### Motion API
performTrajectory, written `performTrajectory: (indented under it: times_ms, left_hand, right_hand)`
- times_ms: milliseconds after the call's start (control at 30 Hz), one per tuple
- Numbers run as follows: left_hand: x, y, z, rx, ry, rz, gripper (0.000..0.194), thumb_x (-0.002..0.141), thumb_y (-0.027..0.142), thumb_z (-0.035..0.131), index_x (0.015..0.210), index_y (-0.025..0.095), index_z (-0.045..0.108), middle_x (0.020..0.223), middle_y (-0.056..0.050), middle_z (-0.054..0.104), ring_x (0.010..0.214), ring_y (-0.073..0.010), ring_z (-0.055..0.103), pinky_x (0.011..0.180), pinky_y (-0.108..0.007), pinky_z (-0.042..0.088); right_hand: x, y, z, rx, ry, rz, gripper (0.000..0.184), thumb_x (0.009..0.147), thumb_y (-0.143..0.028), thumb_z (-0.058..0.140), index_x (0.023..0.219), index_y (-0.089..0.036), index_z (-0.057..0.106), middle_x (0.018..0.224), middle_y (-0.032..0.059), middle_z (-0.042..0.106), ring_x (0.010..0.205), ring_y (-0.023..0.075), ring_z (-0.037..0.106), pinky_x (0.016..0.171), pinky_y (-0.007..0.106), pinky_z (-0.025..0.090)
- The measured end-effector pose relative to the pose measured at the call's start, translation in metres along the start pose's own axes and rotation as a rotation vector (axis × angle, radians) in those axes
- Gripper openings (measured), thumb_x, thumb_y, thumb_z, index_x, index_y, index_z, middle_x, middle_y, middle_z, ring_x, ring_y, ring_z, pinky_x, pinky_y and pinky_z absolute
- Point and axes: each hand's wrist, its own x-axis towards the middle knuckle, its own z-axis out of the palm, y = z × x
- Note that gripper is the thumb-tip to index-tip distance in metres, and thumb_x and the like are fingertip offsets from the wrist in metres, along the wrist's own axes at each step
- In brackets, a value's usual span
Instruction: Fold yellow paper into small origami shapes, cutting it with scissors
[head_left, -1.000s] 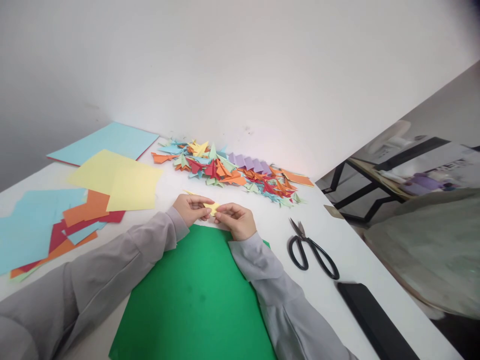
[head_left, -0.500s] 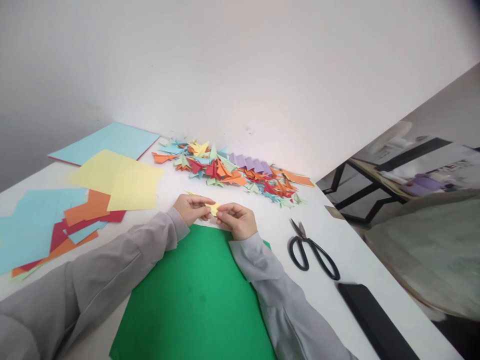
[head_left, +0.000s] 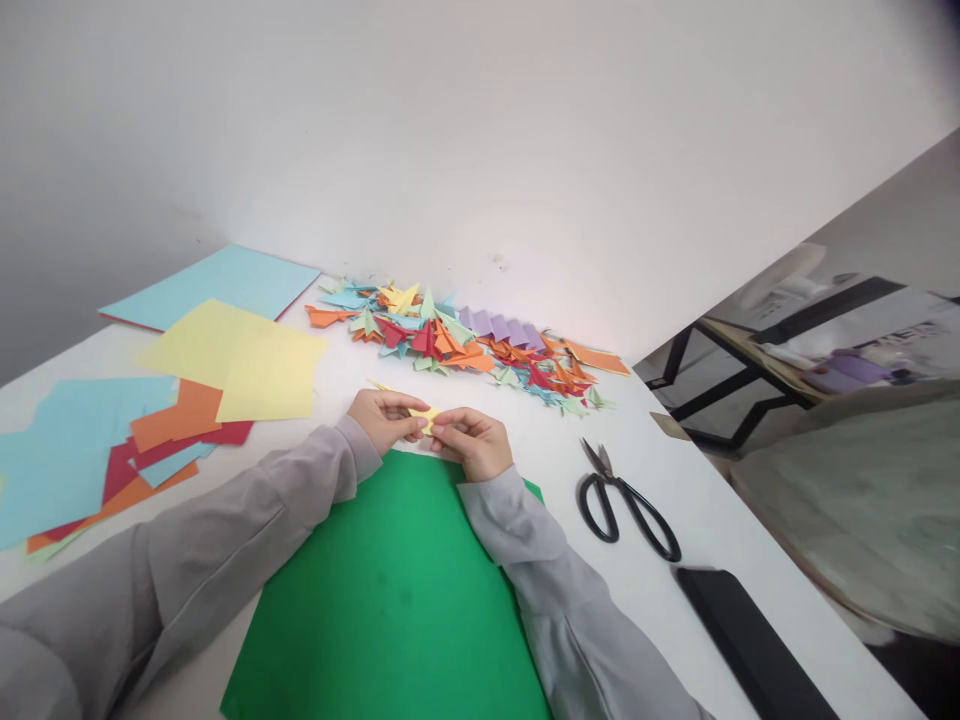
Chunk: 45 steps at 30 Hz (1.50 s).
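Between my two hands is a small piece of folded yellow paper (head_left: 425, 418), pinched from both sides. My left hand (head_left: 384, 420) grips its left side with thumb and fingertips. On the other side, my right hand (head_left: 475, 440) has thumb and fingers closed on the paper's right part. Both hands are just past the far edge of a green sheet (head_left: 390, 590). A thin yellow tip shows behind my left hand; whether it belongs to the held paper I cannot tell. The fingers hide much of the folds.
Folded paper figures in several colours (head_left: 442, 335) are heaped along the wall. Scissors (head_left: 615, 490) with black handles lie to the right, near a black flat object (head_left: 750, 640). Yellow sheets (head_left: 262, 365), a blue sheet (head_left: 217, 285) and cut coloured pieces (head_left: 176, 420) cover the left side.
The fingers have shifted very slightly around the yellow paper, and its visible part looks a little different. Everything else stays in place.
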Motion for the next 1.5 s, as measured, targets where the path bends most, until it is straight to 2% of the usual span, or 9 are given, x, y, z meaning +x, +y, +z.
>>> performTrajectory:
  times_ms: [267,467,733,1033,1200,1333,1500]
  left_hand:
    - [0.0009,-0.0011,-0.0004,-0.035,0.016,0.008,0.022,0.05,0.007,0.068,0.072,0.008,0.064,0.042,0.002,0.058,0.04,-0.0081,0.054,0.046,-0.02,0.048]
    - [-0.0009,0.0033,0.0014,-0.026,0.021,-0.001,0.02,0.051,0.004,0.065,0.07,0.008,0.064,0.041,0.003,0.057,0.038,-0.0066,0.053,0.043,-0.018,0.047]
    - [-0.001,-0.0034,0.0025,-0.008,0.001,-0.012,0.023,0.051,0.01,0.068,0.074,0.009,0.065,0.044,0.002,0.059,0.041,-0.0084,0.055,0.045,-0.02,0.049]
    - [-0.0017,-0.0001,0.0021,-0.033,-0.004,-0.053,0.023,0.049,0.005,0.068,0.071,0.008,0.064,0.042,0.002,0.059,0.038,-0.0087,0.055,0.044,-0.02,0.049]
    - [-0.0004,-0.0002,0.0004,-0.106,-0.062,-0.047,0.027,0.048,0.011,0.071,0.074,0.007,0.063,0.044,0.001,0.06,0.04,-0.0095,0.056,0.046,-0.022,0.05]
    - [0.0009,-0.0007,-0.0011,-0.183,-0.1,-0.095,0.029,0.05,0.019,0.072,0.075,0.007,0.064,0.048,-0.002,0.062,0.045,-0.0117,0.059,0.05,-0.025,0.052]
    - [0.0021,-0.0041,-0.002,-0.123,-0.115,-0.045,0.029,0.051,0.014,0.07,0.078,0.007,0.064,0.045,0.0,0.06,0.042,-0.0101,0.056,0.047,-0.023,0.049]
  right_hand:
    - [0.0051,0.0063,-0.0054,0.106,-0.097,-0.057,0.015,0.056,-0.022,0.066,0.067,-0.017,0.058,0.048,-0.0025,0.062,0.046,0.0121,0.059,0.052,0.024,0.048]
    - [0.0027,0.007,-0.0003,0.051,-0.047,-0.101,0.029,0.053,-0.024,0.071,0.072,-0.019,0.05,0.052,-0.005,0.06,0.047,0.0119,0.059,0.049,0.024,0.048]
    - [0.0047,0.0071,0.0004,-0.015,-0.03,-0.221,0.028,0.053,-0.026,0.071,0.068,-0.019,0.048,0.049,-0.0068,0.056,0.041,0.0093,0.055,0.044,0.022,0.045]
    - [0.0035,0.0062,-0.0001,0.028,-0.079,-0.131,0.033,0.051,-0.025,0.072,0.073,-0.02,0.048,0.051,-0.0071,0.057,0.044,0.0098,0.056,0.046,0.022,0.046]
    - [0.0032,0.0036,-0.0009,0.019,-0.079,-0.179,0.029,0.054,-0.023,0.071,0.072,-0.019,0.049,0.05,-0.0068,0.058,0.043,0.0101,0.056,0.047,0.022,0.045]
    - [0.0047,0.0042,-0.0021,0.011,-0.062,-0.202,0.028,0.054,-0.024,0.07,0.071,-0.02,0.049,0.05,-0.0069,0.058,0.042,0.0101,0.056,0.046,0.023,0.045]
    - [0.0076,0.0078,-0.0031,0.002,-0.053,-0.202,0.03,0.052,-0.026,0.071,0.07,-0.02,0.049,0.048,-0.007,0.058,0.04,0.0101,0.055,0.043,0.022,0.044]
